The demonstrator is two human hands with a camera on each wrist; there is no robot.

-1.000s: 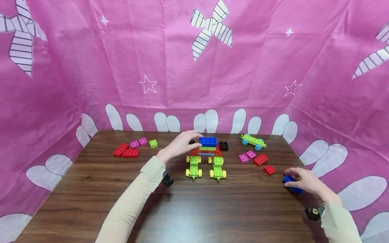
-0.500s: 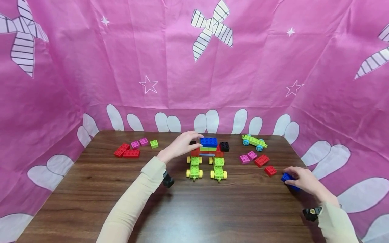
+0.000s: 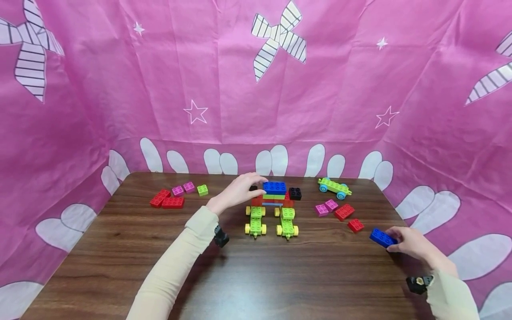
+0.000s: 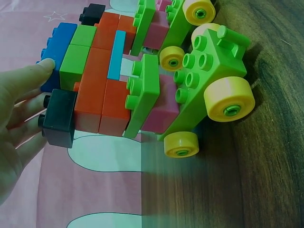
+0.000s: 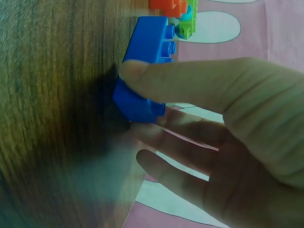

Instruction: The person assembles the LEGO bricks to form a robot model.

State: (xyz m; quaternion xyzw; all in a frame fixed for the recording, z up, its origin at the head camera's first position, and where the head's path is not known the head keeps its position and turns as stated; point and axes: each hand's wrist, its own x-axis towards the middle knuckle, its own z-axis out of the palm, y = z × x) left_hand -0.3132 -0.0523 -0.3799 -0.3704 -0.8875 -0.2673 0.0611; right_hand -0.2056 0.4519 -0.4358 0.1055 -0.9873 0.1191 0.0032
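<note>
A toy build of bricks stands at the middle of the table, with a blue brick (image 3: 274, 187) on top, green and red bricks (image 4: 95, 90) beneath, and two green wheeled bases (image 3: 287, 222) with yellow wheels. My left hand (image 3: 238, 190) grips the left end of that top blue brick, its thumb on the near face and fingers behind. In the left wrist view a black brick (image 4: 59, 118) sticks out beside those fingers. At the table's right side my right hand (image 3: 412, 242) pinches the right end of another blue brick (image 3: 382, 238), studs up, low at the tabletop.
Red bricks (image 3: 344, 212) and pink bricks (image 3: 322, 210) lie between the build and my right hand. Behind them stands a green wheeled base (image 3: 334, 186) with blue wheels. On the left are more red bricks (image 3: 173, 202), pink bricks (image 3: 189, 186) and a green brick (image 3: 202, 190).
My right hand has slid towards the right end of its blue brick, so more of the studs show. The left hand has stayed in place on the build.
</note>
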